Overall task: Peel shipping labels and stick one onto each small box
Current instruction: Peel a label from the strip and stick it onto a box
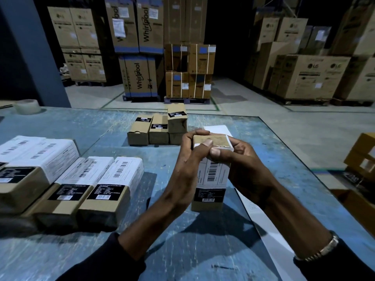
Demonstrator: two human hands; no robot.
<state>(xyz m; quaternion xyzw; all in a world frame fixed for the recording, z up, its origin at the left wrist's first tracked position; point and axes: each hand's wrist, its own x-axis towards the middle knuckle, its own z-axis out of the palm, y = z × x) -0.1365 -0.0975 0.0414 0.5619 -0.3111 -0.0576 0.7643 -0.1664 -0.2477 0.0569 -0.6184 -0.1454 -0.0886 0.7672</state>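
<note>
A small brown box (209,196) stands upright on the blue table (182,250), with a white shipping label (213,173) stuck down its front face. My left hand (188,159) grips its top from the left, thumb pressed on the top edge. My right hand (241,161) grips it from the right, thumb at the label's upper edge. Three labelled boxes (85,191) lie in a row at the left. Several unlabelled boxes (158,128) stand behind, toward the table's far edge.
A white label backing strip (261,226) lies on the table under my right forearm, running toward the far edge. A tape roll (27,106) sits at the far left. Brown cartons (363,157) stand off the table's right edge. Large appliance cartons fill the background.
</note>
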